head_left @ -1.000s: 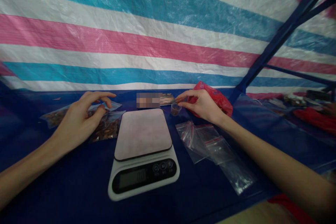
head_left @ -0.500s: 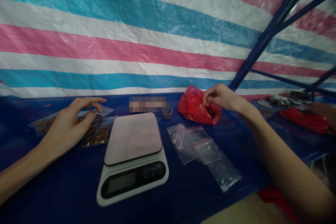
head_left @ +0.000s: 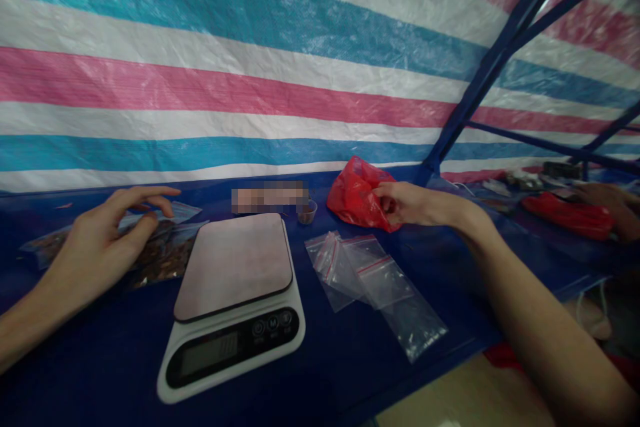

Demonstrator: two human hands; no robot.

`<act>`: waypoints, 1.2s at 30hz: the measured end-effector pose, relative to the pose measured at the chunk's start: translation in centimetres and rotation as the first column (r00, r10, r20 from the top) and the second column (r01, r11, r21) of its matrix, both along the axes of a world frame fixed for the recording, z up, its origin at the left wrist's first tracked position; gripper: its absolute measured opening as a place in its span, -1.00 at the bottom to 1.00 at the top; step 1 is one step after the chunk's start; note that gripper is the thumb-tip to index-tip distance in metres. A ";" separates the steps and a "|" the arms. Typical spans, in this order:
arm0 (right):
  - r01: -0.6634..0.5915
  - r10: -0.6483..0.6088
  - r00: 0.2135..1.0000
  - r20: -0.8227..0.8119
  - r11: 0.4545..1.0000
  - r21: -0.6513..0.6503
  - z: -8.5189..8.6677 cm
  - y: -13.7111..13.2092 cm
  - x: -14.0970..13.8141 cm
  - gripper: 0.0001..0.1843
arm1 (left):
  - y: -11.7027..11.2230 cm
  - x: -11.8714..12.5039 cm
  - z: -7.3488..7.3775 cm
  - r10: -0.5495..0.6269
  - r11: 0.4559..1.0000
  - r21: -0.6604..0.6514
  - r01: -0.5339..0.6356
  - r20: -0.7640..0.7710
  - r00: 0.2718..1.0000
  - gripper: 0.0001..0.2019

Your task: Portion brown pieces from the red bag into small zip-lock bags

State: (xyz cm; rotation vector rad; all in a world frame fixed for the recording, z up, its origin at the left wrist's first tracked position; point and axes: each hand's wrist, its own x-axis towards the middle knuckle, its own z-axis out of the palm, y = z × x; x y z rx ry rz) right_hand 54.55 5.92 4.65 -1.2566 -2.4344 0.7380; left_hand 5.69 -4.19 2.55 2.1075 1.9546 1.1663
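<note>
My left hand [head_left: 107, 237] hovers over zip-lock bags filled with brown pieces [head_left: 163, 250], fingers apart and holding nothing. Right of it stands a white kitchen scale [head_left: 235, 273] with a bare weighing plate; its display digits are too faint to read surely. My right hand [head_left: 407, 203] is closed at the mouth of a red plastic bag [head_left: 353, 190], fingers curled around its near right edge. Fingertips are partly hidden in the folds, and the bag's contents are covered. Several clear zip-lock bags with red seal lines [head_left: 375, 273] lie flat between scale and hand.
Behind the scale sits a small clear cup [head_left: 307, 213] with something brown inside, beside a blurred-out item [head_left: 270, 197]. At far right another person's hand [head_left: 603, 197] is near a second red bag [head_left: 565, 215]. A blue metal frame [head_left: 470, 103] and striped tarp [head_left: 250, 87] stand behind the blue table.
My right hand has lowered from above the red bag's opening to close against its edge, and the brown contents there are now covered. The left hand keeps its pose. The view shifted slightly.
</note>
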 end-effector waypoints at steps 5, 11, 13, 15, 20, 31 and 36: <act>-0.031 0.033 0.998 0.053 0.999 -0.036 -0.4 0.5 -0.1 -0.74 | -0.2 0.0 0.3 0.001 1.000 -0.015 -0.001 0.014 1.000 -0.76; -0.055 0.045 0.992 0.116 0.995 0.085 -0.3 0.3 -1.1 -0.75 | -0.1 -0.1 0.3 -0.019 1.000 0.005 0.019 -0.004 1.000 -0.75; -0.053 0.043 0.995 0.089 0.992 0.111 -0.3 0.1 -1.3 -0.75 | -0.1 -0.1 0.3 -0.026 1.000 0.010 0.026 -0.001 1.000 -0.75; -0.044 0.039 0.997 0.062 0.995 0.085 -0.2 0.0 -1.3 -0.81 | -0.1 -0.1 0.3 -0.021 1.000 0.009 0.021 -0.003 1.000 -0.75; 0.013 -0.016 1.000 0.018 0.986 0.167 0.7 0.2 -0.5 -0.93 | -0.1 0.0 0.4 -0.005 1.000 0.010 0.005 0.011 1.000 -0.77; 0.159 -0.093 0.977 -0.191 0.915 0.370 3.8 -0.8 -0.5 -0.79 | 0.1 -0.1 0.0 -0.025 0.999 0.031 0.026 -0.006 1.000 -0.76; 0.111 0.013 0.908 -0.419 0.957 0.270 4.9 -2.2 -4.7 -0.73 | 0.4 -0.4 -0.2 -0.038 0.998 0.042 0.037 0.013 0.999 -0.73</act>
